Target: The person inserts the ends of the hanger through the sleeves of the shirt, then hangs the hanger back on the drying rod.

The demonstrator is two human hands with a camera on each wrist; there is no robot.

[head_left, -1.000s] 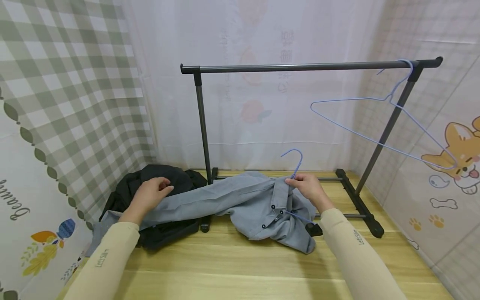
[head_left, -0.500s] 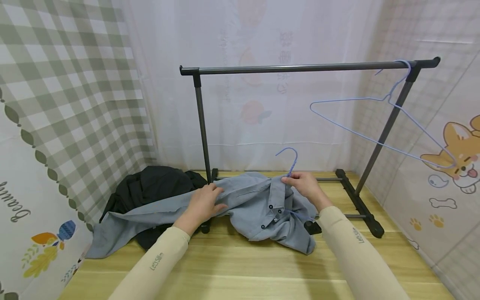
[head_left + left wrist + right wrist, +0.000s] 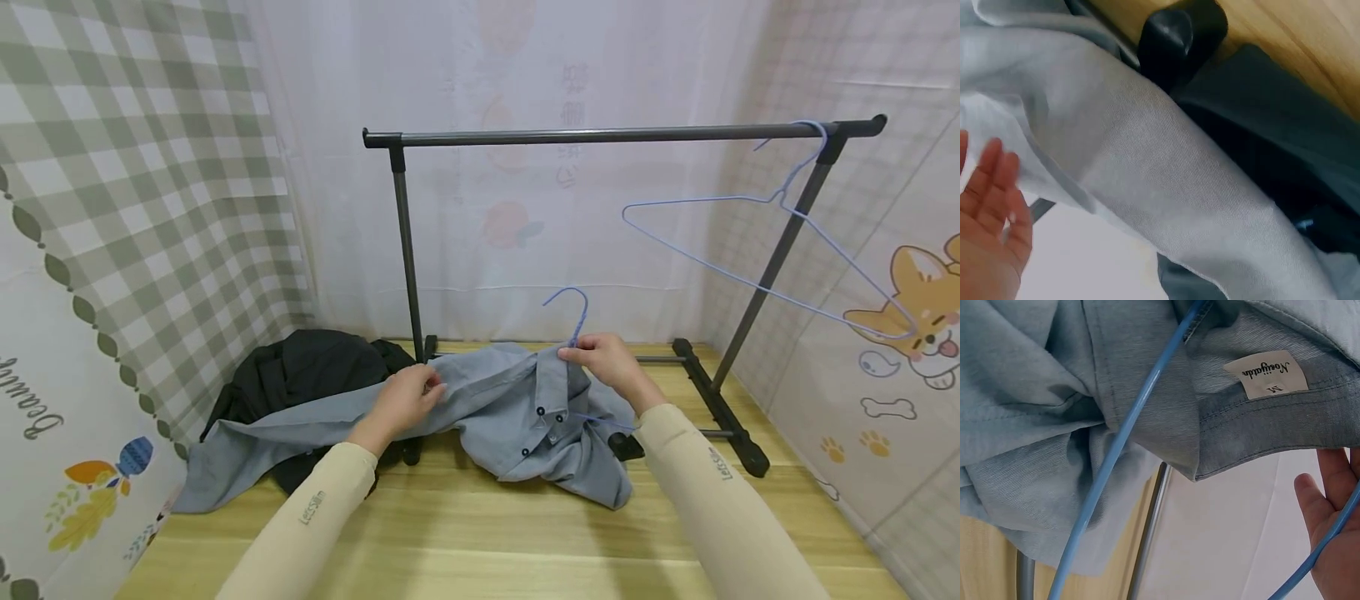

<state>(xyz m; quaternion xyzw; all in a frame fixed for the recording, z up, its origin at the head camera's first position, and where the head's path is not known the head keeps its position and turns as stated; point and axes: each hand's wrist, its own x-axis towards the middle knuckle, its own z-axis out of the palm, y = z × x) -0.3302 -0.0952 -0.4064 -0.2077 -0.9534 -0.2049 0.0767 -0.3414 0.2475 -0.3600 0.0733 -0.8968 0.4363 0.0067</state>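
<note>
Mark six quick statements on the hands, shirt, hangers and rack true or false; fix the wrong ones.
1. The right hand holds the grey-blue cloth shirt by its collar. True.
2. A thin, blue, triangular hanger hangs from the dark metal rack's top bar. True.
3. That hanger carries the shirt. False: it is bare; a second blue hanger's hook rises at the shirt's collar.
4. The shirt's long sleeve lies across a black cloth garment. True.
5. The left hand grips the black garment. False: the left hand is at the shirt's sleeve.
6. The collar's label is blue. False: the label is off-white.
</note>
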